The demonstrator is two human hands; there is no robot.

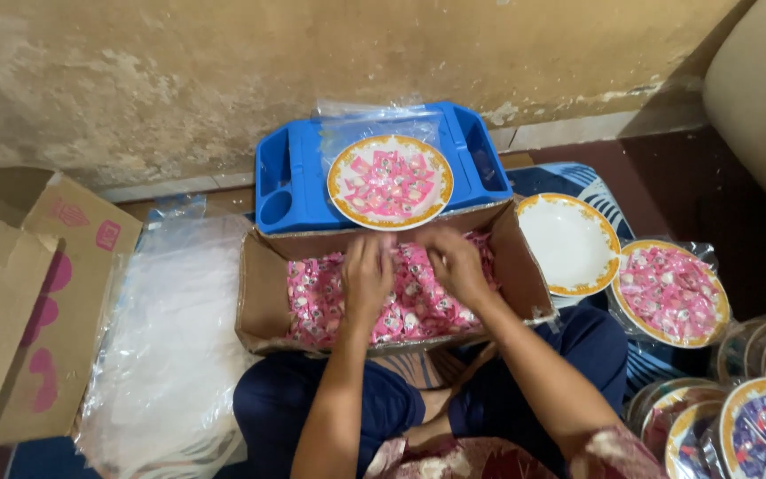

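1. Left hand (367, 277): palm down inside the box (263, 297), fingers curled into the pink sweets (418, 306); whether it pinches any cannot be told.
2. Right hand (456, 264): just beside the left, fingers bent and buried among the same sweets; its grasp cannot be told either.
3. Box: an open cardboard carton resting on the person's lap, sweets filling its floor. The side flaps stand up outward of each hand; the far wall rises just beyond the fingertips. Open room lies upward only.
4. Filled plate (389, 181): beyond the fingertips, past the far wall, on a blue tray (287, 182); it holds a layer of pink sweets.
5. Empty plate (569, 244): outward of the right hand, just past the right flap.
6. Wrapped plate (671, 293): farther right, sweets under clear film; more wrapped plates (760, 430) are stacked near the right elbow.
7. Plastic sheets (170, 346): a clear heap outward of the left hand, with a second carton (19, 310) beyond it.
8. Wall (312, 62): behind the tray, closing the far side.
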